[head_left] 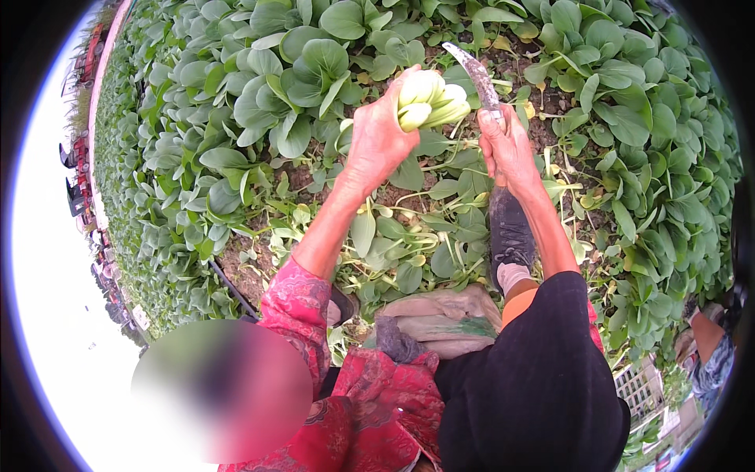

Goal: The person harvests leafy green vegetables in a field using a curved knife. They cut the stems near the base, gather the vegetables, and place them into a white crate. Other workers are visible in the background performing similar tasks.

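Among the rows of greens [621, 94], I see the left hand [379, 134] closed firmly around a bunch [429, 98], its pale, plump stems showing just beside the right hand [507, 145], which grips a sickle [476, 75] with its stained, curved blade pointing up and away from the person. Below the hands, loose leaves [393, 244] lie scattered over the soil, near a dark shoe [510, 232]. Closer to the person's lap rests a crumpled beige bundle [444, 318], perhaps a sack, though I can't tell what it holds.
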`<state>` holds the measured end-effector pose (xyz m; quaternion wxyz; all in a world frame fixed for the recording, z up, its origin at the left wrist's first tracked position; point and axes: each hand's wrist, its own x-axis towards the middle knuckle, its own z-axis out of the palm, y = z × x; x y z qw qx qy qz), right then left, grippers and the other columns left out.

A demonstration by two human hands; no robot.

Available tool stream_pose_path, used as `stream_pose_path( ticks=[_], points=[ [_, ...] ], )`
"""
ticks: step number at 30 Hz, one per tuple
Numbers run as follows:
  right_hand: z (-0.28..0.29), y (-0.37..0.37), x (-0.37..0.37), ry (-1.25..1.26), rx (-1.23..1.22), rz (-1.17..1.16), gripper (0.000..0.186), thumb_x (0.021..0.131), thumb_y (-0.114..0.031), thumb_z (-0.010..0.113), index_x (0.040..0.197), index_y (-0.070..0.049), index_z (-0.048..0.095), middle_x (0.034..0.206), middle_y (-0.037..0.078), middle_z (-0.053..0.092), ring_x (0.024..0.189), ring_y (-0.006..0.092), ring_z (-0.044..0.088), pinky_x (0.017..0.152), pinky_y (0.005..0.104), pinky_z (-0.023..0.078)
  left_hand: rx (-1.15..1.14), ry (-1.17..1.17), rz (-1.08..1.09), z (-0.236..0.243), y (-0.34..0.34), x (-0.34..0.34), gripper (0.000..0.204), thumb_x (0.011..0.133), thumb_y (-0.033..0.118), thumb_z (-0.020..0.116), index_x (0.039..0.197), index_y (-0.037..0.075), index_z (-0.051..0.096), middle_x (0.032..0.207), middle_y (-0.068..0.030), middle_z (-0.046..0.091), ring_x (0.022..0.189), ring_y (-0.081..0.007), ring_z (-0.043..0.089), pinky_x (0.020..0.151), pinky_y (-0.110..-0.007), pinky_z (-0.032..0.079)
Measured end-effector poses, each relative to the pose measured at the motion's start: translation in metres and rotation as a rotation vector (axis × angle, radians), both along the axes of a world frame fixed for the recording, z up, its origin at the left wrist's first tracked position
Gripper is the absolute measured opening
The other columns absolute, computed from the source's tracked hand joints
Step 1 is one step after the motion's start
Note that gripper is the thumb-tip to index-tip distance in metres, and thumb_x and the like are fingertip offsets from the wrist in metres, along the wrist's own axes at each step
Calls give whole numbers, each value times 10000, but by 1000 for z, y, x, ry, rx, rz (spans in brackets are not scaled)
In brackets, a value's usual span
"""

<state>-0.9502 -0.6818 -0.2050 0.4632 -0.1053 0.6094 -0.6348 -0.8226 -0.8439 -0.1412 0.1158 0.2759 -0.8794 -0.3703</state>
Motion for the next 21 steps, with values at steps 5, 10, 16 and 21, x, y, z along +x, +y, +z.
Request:
stream_pose_path(
  ticks=[5,10,16,21],
  points=[
    [-25,-10,15,227,58,196,321,934,-315,555,1083,-50,451,672,2,484,495,89,438,447,279,391,-562,-750,-80,-48,-142,56,692,757,-31,588,1408,38,365,813,-214,674,777,-377,669,696,-485,535],
    [-20,-38,26,340,119,464,328,962,-332,508,1125,-55,444,720,91,565,620,211,574,581,369,457,-796,-694,-198,-70,-154,113,578,718,-18,631,1280,-14,495,770,-164,663,753,-334,662,705,-426,522],
    [-71,-103,37,688,-6,549,311,985,-336,460,1083,-42,432,752,233,603,713,458,596,637,520,438,-862,-563,-186,-77,-139,129,546,681,-34,647,1214,-22,529,842,-170,650,836,-316,644,795,-385,495],
    [-94,-146,39,718,82,574,329,984,-337,445,1097,-29,428,813,288,627,787,505,599,691,561,444,-849,-512,-167,-81,-132,137,513,711,-28,603,1219,-14,536,865,-160,651,846,-315,637,809,-385,490]
  ],
)
